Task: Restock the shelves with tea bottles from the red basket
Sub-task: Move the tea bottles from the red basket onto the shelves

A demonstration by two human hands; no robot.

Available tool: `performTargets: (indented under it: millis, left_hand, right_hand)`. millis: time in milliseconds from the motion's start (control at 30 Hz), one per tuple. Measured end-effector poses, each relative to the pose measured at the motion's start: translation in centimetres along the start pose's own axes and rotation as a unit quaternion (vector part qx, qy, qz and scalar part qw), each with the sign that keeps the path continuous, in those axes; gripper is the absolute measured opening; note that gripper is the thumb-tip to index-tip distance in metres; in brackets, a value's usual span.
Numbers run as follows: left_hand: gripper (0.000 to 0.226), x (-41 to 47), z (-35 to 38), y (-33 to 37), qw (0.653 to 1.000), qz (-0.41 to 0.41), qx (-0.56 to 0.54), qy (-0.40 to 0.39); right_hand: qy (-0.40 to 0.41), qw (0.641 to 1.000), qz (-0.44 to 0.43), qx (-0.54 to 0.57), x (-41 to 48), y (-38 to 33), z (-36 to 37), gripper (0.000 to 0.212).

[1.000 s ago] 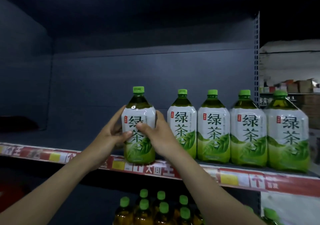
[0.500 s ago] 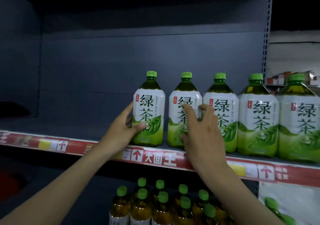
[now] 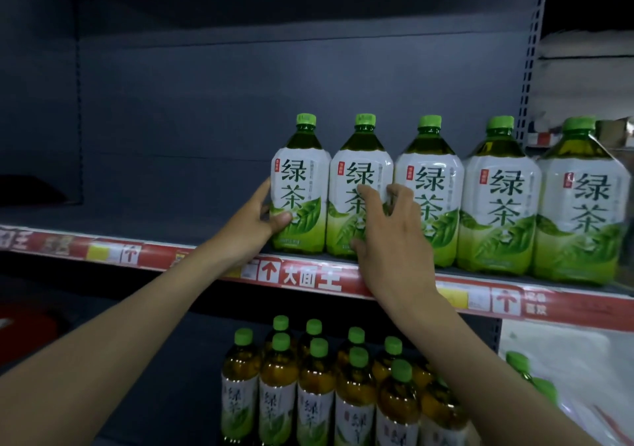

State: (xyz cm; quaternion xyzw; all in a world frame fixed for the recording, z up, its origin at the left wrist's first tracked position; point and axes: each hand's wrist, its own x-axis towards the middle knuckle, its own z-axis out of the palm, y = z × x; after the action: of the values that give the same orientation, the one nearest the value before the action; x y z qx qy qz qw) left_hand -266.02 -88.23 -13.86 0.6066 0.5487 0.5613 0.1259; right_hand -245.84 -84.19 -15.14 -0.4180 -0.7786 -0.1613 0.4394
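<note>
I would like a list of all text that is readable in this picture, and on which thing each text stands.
"绿茶": on the label of each of the five large bottles.
"大面王": in white on the red shelf-edge strip.
Too small to read: the red stamps and the fine print on those labels.
Blurred, not readable: the labels of the small bottles below, and the other words on the strip.
</note>
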Motion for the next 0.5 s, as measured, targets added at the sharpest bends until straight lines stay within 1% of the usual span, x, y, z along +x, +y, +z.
performTargets:
  millis: [67,167,267,367,433,500]
  left_hand:
    - [0.065,-0.9,-0.2,0.3,0.996,-0.008,0.084,0.013]
    - [0.063,-3.2,-0.7,0.7,0.967,0.005,0.255,0.025]
    - [0.059,-7.3,-1.2,0.5,0.906,0.022,0.422,0.033]
    - [0.052,-12.9,-2.1,-0.4,0.851,0.053,0.519,0.058]
    - [0.053,-17.0,-3.3,-1.7,0.814,0.024,0.578,0.049]
    - [0.057,-21.3,-5.0,-3.8,0.773,-0.037,0.633,0.031]
  right_hand:
    - [0.0,1.0,-0.002,-0.006,-0.3,-0.1,-0.1,0.07]
    - [0.01,1.0,-0.016,-0.015,-1.3,-0.9,-0.4,0.064]
    - [-0.009,0.999,-0.048,0.014,-3.2,-3.3,-0.2,0.053]
    - [-0.023,0.992,-0.104,0.069,-6.2,-7.7,1.2,0.043]
    - [-0.058,0.982,-0.133,0.122,-8.8,-11.3,2.5,0.039]
    - [-0.12,0.968,-0.153,0.157,-11.8,-14.9,4.3,0.036]
